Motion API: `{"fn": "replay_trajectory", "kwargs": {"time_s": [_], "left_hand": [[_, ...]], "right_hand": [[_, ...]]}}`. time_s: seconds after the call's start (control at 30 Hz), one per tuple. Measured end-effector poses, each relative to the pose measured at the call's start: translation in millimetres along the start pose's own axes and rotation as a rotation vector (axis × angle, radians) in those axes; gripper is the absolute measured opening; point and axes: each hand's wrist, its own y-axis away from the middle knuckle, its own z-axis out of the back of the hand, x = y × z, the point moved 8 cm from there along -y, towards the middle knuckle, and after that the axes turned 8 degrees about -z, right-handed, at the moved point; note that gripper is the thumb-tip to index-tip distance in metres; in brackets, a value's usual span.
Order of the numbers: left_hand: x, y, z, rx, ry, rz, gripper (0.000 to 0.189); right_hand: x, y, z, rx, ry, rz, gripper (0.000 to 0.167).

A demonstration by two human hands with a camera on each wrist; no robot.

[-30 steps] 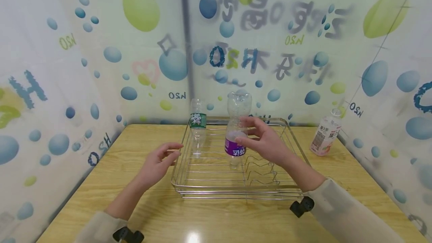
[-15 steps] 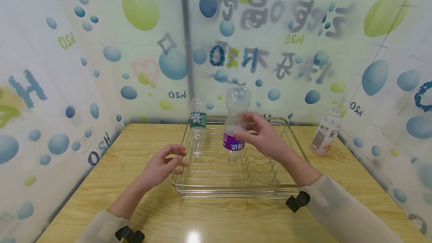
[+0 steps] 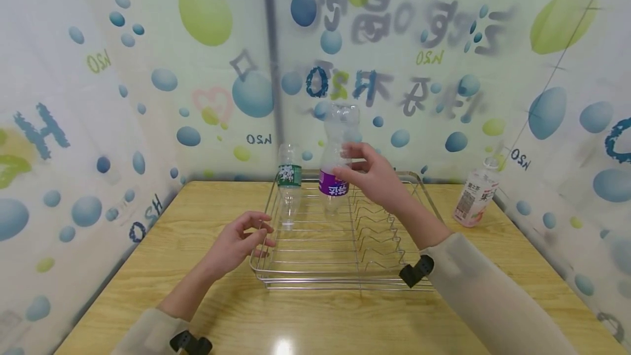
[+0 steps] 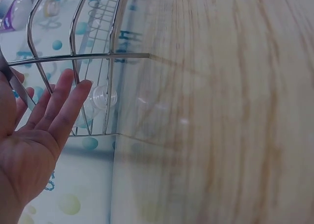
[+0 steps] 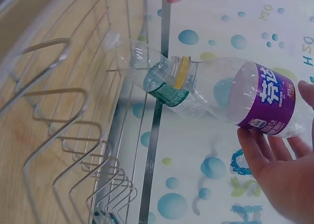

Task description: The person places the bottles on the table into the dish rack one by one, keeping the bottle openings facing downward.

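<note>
My right hand (image 3: 377, 177) holds a clear plastic soda bottle (image 3: 335, 182) with a purple label, fingers on one side and thumb on the other. The bottle is upside down, its neck with a yellow ring (image 5: 182, 72) pointing toward the wire rack (image 3: 315, 274). My left hand (image 3: 241, 242) is at the rack's left rim, its fingers fairly straight against the side wires in the left wrist view. Inside the rack's left side, a clear bottle with a green label (image 3: 289, 175) stands neck down. The right wrist view shows this green-labelled bottle (image 5: 169, 94) behind the soda bottle's neck.
A pinkish bottle with a white label (image 3: 475, 196) stands on the wooden table (image 3: 315, 322) to the right of the rack. Zigzag wire dividers (image 3: 379, 234) fill the rack's right half. A patterned curtain (image 3: 212, 70) hangs behind and at both sides.
My right hand has lifted the soda bottle and carried it up, back and slightly left over the rack. The left hand has shifted slightly right to the rim.
</note>
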Motion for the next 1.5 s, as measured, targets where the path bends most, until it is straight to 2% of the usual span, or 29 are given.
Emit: {"fn": "replay_trajectory", "kwargs": {"time_s": [0.23, 0.5, 0.77, 0.97, 1.2, 1.5], "left_hand": [[-1.3, 0.4, 0.1, -0.01, 0.012, -0.008, 0.037], [-1.3, -2.1, -1.3, -0.005, 0.032, -0.019, 0.044], [-2.1, -3.6, -1.4, -0.011, 0.045, -0.009, 0.039], [-2.8, -3.9, -1.8, -0.009, 0.049, -0.024, 0.037], [-0.4, -3.8, -1.7, -0.018, 0.061, -0.011, 0.034], [-0.1, 1.0, -1.7, -0.018, 0.072, 0.0, 0.037]], "right_hand": [[8.3, -21.0, -6.2, -0.029, -0.057, -0.026, 0.075], [3.6, -45.2, -13.7, -0.069, -0.136, -0.044, 0.076], [-2.4, -63.5, -22.0, -0.109, -0.188, -0.062, 0.073], [-15.0, -72.9, -29.8, -0.119, -0.213, -0.085, 0.074], [-29.9, -81.5, -39.9, -0.115, -0.221, -0.111, 0.074], [-44.9, -84.8, -58.6, -0.063, -0.22, -0.149, 0.075]]}}
